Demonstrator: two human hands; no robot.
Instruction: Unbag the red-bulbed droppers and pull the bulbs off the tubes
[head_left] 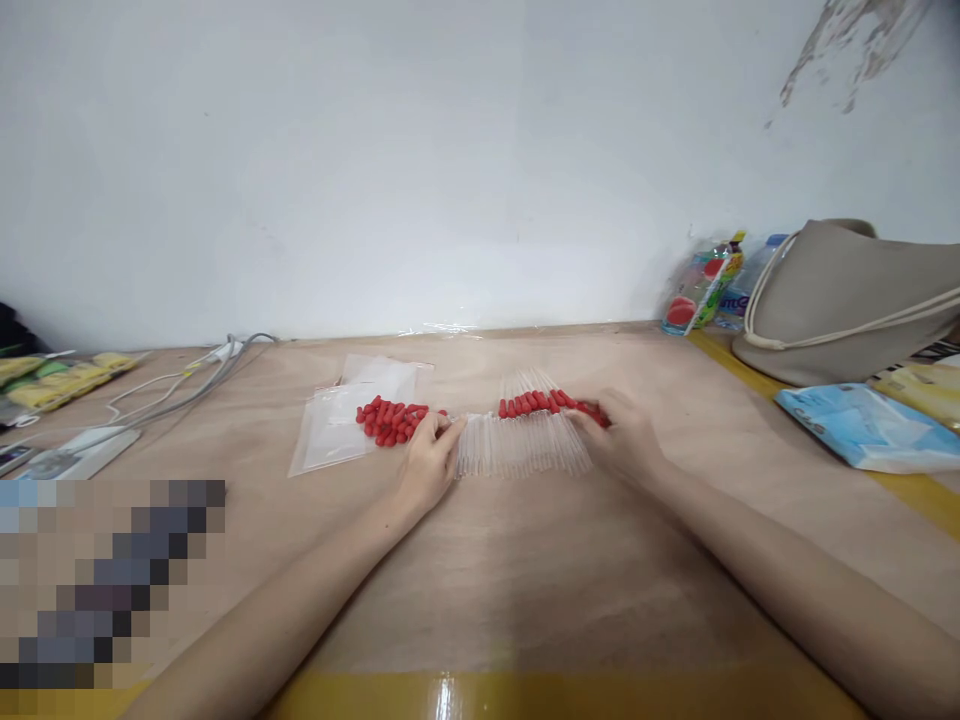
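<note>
A row of thin clear tubes (517,446) lies side by side on the table between my two hands. Along its far edge runs a line of red rubber caps (529,403), with more clear tubes (527,380) stretching away behind them. My left hand (431,462) is closed in a pinch at the left end of the row; what is between its fingertips is hidden. Just beyond it, a pile of loose red caps (390,420) rests partly on clear plastic bags (326,440). At the right end, my right hand (624,432) has its fingers closed on a red cap among others.
Cables (176,395) and a white power strip (90,450) lie at left, near yellow packets (79,380). At right are a grey bag (847,295), a bottle (694,290) and a blue-white tissue pack (862,425). A white wall (375,170) stands behind.
</note>
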